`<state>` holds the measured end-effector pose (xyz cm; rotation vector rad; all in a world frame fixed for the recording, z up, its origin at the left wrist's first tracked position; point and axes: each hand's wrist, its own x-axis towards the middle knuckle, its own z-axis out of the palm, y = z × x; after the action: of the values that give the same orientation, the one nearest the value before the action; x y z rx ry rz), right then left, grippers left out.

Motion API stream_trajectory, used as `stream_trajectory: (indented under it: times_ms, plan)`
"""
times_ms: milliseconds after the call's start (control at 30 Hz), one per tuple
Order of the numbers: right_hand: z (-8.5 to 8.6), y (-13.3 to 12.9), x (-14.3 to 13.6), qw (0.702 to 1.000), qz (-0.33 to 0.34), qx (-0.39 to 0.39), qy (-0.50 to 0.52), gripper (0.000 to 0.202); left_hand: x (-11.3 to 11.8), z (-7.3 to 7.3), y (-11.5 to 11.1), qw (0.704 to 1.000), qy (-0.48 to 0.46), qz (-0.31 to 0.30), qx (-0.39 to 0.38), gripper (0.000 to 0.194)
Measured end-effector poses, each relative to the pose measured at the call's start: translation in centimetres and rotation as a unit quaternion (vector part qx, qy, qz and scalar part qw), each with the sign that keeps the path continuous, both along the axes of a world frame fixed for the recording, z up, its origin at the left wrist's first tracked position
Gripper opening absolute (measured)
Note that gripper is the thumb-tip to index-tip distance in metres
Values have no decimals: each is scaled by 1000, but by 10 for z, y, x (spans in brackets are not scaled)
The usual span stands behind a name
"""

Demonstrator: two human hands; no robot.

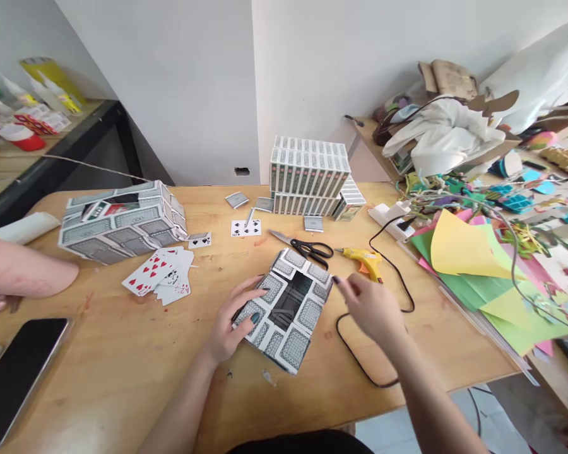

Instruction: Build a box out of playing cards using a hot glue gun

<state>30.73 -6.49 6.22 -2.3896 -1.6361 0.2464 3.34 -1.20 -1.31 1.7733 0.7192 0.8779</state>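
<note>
A box covered in grey-backed playing cards point(307, 314) lies tilted on the table, with a dark rectangular opening in its top. My left hand point(231, 321) grips its left side, thumb and fingers pressing on the top cards. At the box's right corner is my right hand point(372, 309), fingers curled and pinched together; whether anything small is between them is hidden. Just beyond the box lie black-handled scissors point(307, 247) and a yellow glue gun point(362, 258) with a black cord.
Back left stands a second card-covered box point(123, 224), near loose playing cards point(163, 274). Card packs point(310, 170) are stacked by the wall. A phone point(21, 378) and someone's arm point(23, 265) are at left. Coloured paper point(473, 252) and a power strip point(392, 219) occupy the right.
</note>
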Motion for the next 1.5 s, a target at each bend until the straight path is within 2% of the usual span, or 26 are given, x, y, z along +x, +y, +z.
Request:
stream_trajectory:
  times_ms: [100,233,300,400,500,633,800,867,933,1000,1133,1200,1267,1367,1500]
  plan:
    - [-13,2,-32,996,25,-73,-45,48,-1,1,0,1000,9,1,1,37]
    - [-22,8,-40,993,36,-91,-68,40,-1,1,-2,1000,17,11,10,38]
    - [-23,8,-34,995,51,-83,-16,39,-2,1,-2,1000,18,14,9,38]
    - [-25,3,-23,986,53,-46,153,42,-2,1,-1,1000,19,13,5,37]
    - [-30,-2,-16,944,33,-8,328,45,-2,1,0,1000,20,8,7,38]
    - [-35,-5,-13,878,-9,23,478,46,-2,2,0,1000,17,13,1,38]
    - [-38,-4,-7,808,-42,89,581,39,-2,2,0,1000,20,11,1,38]
    - [-41,-3,1,778,-81,137,608,36,-2,1,0,1000,21,11,0,38]
    - [-46,-2,12,761,-123,183,610,32,-3,1,1,1000,23,8,2,38]
    - [-51,0,23,777,-147,212,574,30,-3,0,2,1000,23,5,6,38]
    - [-57,-3,36,887,-141,221,381,35,-2,1,1,1000,14,8,-3,37]
    - [-58,-7,32,916,-124,189,331,46,-1,2,0,1000,0,13,-22,39]
    - [-57,-11,20,915,-102,138,366,52,1,3,-1,998,-22,19,-52,44]
    - [-56,-13,-3,886,-76,75,451,57,2,5,-2,994,-38,16,-99,53]
    - [-55,-7,-25,878,-61,71,470,61,-1,10,-11,995,-1,9,-99,52]
